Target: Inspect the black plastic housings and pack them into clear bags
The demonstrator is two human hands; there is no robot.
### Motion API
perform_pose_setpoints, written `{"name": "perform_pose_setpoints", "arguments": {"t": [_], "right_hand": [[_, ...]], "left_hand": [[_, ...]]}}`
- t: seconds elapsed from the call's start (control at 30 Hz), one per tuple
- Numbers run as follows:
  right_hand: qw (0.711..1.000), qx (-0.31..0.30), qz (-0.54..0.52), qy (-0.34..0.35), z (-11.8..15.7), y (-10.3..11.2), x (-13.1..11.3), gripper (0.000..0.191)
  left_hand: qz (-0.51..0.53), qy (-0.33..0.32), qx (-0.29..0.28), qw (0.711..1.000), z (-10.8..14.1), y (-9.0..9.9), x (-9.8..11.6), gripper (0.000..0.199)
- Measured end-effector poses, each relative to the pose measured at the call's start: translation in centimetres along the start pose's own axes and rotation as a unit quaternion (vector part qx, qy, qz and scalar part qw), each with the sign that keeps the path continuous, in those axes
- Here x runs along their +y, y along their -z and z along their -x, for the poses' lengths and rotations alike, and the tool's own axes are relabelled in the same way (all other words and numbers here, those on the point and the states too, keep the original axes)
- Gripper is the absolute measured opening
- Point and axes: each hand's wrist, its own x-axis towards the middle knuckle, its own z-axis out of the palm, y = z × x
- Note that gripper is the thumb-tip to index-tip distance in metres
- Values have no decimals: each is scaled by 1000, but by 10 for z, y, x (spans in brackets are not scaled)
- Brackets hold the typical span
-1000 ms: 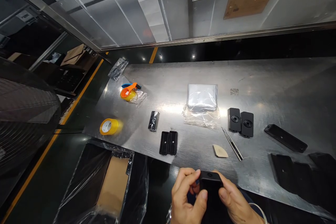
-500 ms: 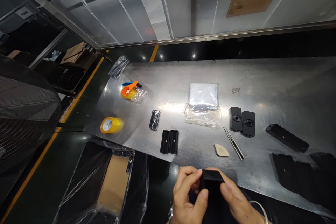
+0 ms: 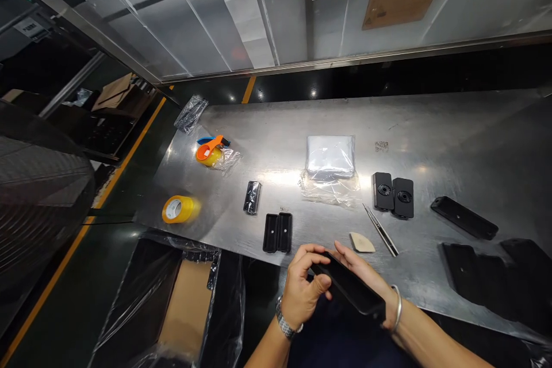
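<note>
The long black shell (image 3: pixel 353 287) has just swung from an end-on view, its short end raised toward the head camera, to a slanted one that lays its hollow open to view. The right hand (image 3: pixel 363 269) has opened out along its far side, so the inside is exposed between the hands.

Its long axis runs diagonally, from the end at the left hand (image 3: pixel 298 292) down and rightward to the end beside the right wrist, with the hollow facing up toward the camera. It is held off the table (image 3: pixel 267 126), just past the near edge. The left fingers and thumb grasp its upper-left end; the right fingers are extended, and whether they grip it cannot be told.

Nearby on the table lie a pale wedge-shaped pad (image 3: pixel 362 242) and a slim cutter knife (image 3: pixel 381 231).
</note>
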Motion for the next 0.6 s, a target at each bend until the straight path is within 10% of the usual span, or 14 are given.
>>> {"name": "perform_pose_setpoints", "arguments": {"t": [0.17,0.3,0.6], "right_hand": [[997,45,-66,18,13,-4,-6,45],[981,-9,-40,191,21,-10,1,46],[932,29,159,324,16,-10,8,29]], "left_hand": [[-196,-119,102,968,4,12,3,45],[-290,-225,203,908,9,12,6,15],[-306,-354,273,841,18,-6,2,8]]}}
